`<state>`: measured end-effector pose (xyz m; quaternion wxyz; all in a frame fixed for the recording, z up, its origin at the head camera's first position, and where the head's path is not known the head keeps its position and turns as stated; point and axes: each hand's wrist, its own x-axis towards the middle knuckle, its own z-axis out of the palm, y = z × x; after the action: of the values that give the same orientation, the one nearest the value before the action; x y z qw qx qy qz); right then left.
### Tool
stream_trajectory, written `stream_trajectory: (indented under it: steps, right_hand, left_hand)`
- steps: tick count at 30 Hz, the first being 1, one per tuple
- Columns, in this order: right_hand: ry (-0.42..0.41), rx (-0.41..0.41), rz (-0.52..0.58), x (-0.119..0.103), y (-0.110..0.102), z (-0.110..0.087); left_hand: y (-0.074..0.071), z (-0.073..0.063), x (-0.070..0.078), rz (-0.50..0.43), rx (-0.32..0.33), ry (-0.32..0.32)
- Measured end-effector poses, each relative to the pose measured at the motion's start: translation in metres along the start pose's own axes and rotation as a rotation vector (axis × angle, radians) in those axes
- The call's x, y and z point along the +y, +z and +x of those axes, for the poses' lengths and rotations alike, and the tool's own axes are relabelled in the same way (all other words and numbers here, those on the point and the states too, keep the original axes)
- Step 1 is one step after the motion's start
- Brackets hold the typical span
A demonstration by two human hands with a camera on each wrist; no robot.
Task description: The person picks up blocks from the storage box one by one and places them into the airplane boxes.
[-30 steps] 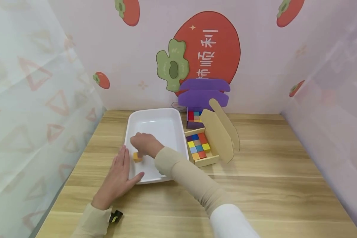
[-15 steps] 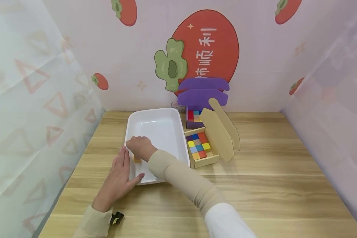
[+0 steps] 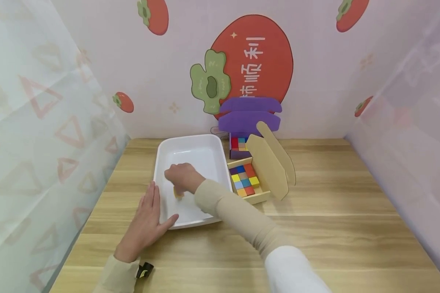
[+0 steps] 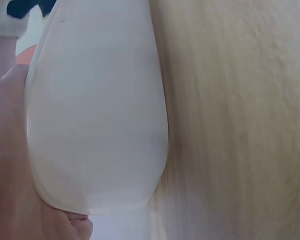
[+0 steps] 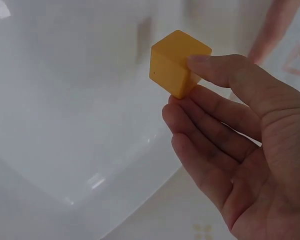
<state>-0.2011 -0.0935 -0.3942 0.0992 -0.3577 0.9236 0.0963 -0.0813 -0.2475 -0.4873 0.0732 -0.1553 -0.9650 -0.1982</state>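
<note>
Over the white tray, my right hand pinches an orange-yellow cube between thumb and fingers. The right wrist view shows the cube tilted, one corner up, with the tray behind it. In the head view the right hand covers most of the cube. My left hand rests at the tray's near left corner, fingers straight along the left rim and thumb over the front rim. From the left wrist, the palm lies against the tray's edge, beside its outer wall.
A tan box with its lid raised stands right of the tray, holding several coloured cubes. Behind it is a purple box with more cubes and an upright lid. All stand on a wooden table before a printed backdrop.
My right hand shifted left toward the tray's rim, then back right with the orange-yellow cube, which has left its earlier spot near the left side. The left hand stays in place.
</note>
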Motion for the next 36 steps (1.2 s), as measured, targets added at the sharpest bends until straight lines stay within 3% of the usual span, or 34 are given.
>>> stream_trajectory:
  steps: [5, 11, 20, 26, 36]
  right_hand:
    - [-0.008, 0.019, 0.073, 0.041, -0.015, -0.035]
    - [0.053, 0.035, 0.168, 0.089, -0.028, -0.089]
    - [0.121, 0.067, 0.202, 0.141, 0.001, -0.152]
    - [0.154, 0.054, 0.183, 0.158, 0.026, -0.167]
    - [0.119, 0.026, -0.033, 0.161, 0.053, -0.167]
  left_hand:
    - [-0.005, 0.002, -0.001, 0.004, -0.014, -0.004]
    - [-0.009, 0.006, -0.001, 0.011, -0.031, -0.01]
    - [-0.01, 0.004, -0.002, 0.003, -0.041, -0.026]
    - [-0.009, 0.003, -0.002, -0.013, -0.033, -0.028]
    - [-0.001, 0.002, -0.002, -0.007, -0.053, -0.037]
